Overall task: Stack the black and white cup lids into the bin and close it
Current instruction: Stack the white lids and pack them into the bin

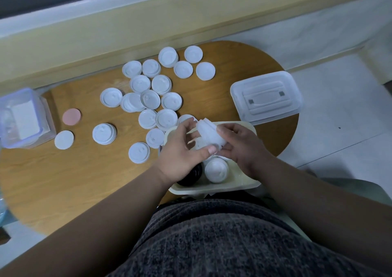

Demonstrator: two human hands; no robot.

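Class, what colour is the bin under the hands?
The open rectangular plastic bin is cream; head view.

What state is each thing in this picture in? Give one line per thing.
Bin: open, lid off.
Bin lid: lying flat on the table, apart from the bin.
White lid stack: held over the bin.
Left hand: gripping the stack.
Right hand: gripping the stack.
Black lids: stacked inside the bin.
White lids in bin: stacked beside the black ones.
Loose white lids: scattered on the table, outside the bin.
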